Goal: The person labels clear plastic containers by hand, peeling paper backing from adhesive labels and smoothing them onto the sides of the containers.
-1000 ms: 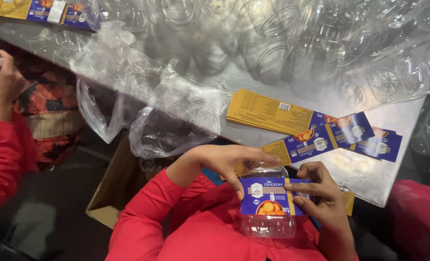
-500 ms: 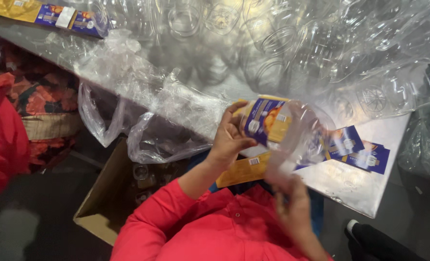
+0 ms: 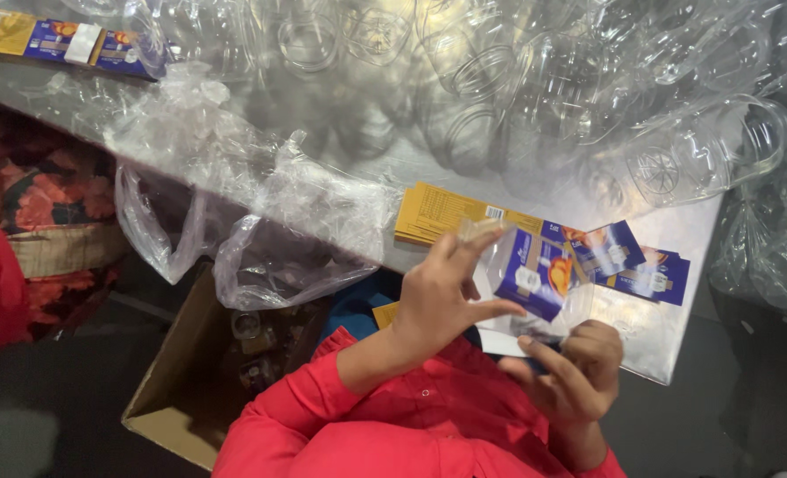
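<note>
My left hand (image 3: 442, 296) and right hand (image 3: 575, 372) hold a clear plastic jar (image 3: 535, 279) on its side above the table edge (image 3: 676, 367). It bears a blue label with orange print. Left thumb and fingers pinch its mouth end; right fingers curl under its base. Yellow-and-blue label sheets (image 3: 464, 212) lie just behind; heaped empty jars (image 3: 499, 80) and crumpled plastic bags (image 3: 261, 212) crowd the table; an open cardboard box (image 3: 168, 389) stands below.

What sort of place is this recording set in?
Probably a small packing or labelling workshop: a heap of empty clear plastic jars covers the metal table, loose blue-and-yellow labels lie on it, and both hands hold a labelled jar.
</note>
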